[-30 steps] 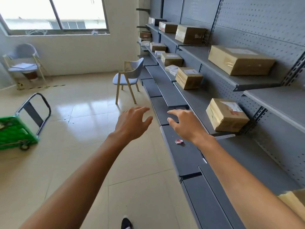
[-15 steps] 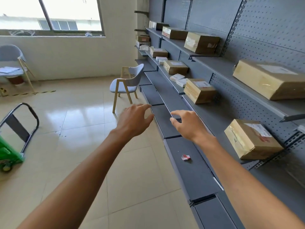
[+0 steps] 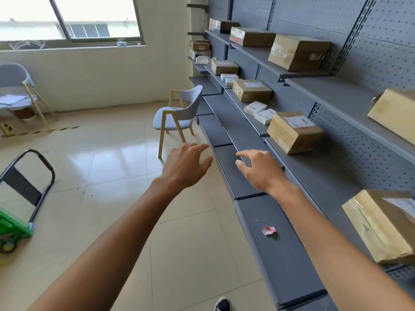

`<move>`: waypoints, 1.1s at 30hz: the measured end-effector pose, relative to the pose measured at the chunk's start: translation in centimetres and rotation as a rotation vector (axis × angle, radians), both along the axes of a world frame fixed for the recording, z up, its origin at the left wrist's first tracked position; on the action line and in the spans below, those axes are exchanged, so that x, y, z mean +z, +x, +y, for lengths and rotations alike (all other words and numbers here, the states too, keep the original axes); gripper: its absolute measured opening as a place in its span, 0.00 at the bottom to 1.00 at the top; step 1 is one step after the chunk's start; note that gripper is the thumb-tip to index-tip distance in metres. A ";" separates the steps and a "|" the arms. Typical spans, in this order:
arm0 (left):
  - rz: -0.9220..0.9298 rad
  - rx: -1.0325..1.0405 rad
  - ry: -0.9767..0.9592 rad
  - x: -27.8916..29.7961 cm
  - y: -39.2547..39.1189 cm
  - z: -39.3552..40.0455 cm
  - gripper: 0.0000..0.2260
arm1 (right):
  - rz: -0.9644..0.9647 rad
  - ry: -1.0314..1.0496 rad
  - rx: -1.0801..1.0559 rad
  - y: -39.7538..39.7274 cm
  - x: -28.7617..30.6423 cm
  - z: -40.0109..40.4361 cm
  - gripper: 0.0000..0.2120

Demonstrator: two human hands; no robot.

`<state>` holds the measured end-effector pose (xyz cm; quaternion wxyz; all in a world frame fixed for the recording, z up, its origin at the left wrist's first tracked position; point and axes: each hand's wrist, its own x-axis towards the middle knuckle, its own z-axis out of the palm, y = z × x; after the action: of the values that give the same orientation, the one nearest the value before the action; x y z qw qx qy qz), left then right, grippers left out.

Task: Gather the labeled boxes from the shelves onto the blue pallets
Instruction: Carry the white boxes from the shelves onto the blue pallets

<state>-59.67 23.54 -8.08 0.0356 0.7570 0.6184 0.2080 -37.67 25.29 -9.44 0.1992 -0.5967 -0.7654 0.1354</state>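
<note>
Both hands, left [image 3: 187,168] and right [image 3: 261,170], spread, empty, now nearer labeled brown cardboard box [image 3: 293,132] on grey metal shelf [image 3: 314,167]; pickup pending.

Boxes [image 3: 294,131] on shelves [image 3: 336,176] — chair [image 3: 177,117] left.

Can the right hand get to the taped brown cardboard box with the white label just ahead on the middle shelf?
Probably yes: the open right hand hovers empty, and nothing stands between it and the taped brown cardboard box.
</note>
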 end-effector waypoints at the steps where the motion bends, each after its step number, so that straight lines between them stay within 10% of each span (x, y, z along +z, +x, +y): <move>1: 0.006 0.005 -0.004 0.1 0.1 1.5 0.20 | 0.007 -0.002 0.003 0.1 -0.2 1.6 0.18; 33: 0.002 -0.230 -0.092 -4.7 -2.4 47.8 0.20 | 0.038 -0.110 -0.312 -1.6 -4.4 43.1 0.19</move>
<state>-62.02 71.39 -12.81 0.0930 0.8209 0.5361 0.1731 -39.28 68.39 -13.79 0.1993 -0.7157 -0.6510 0.1556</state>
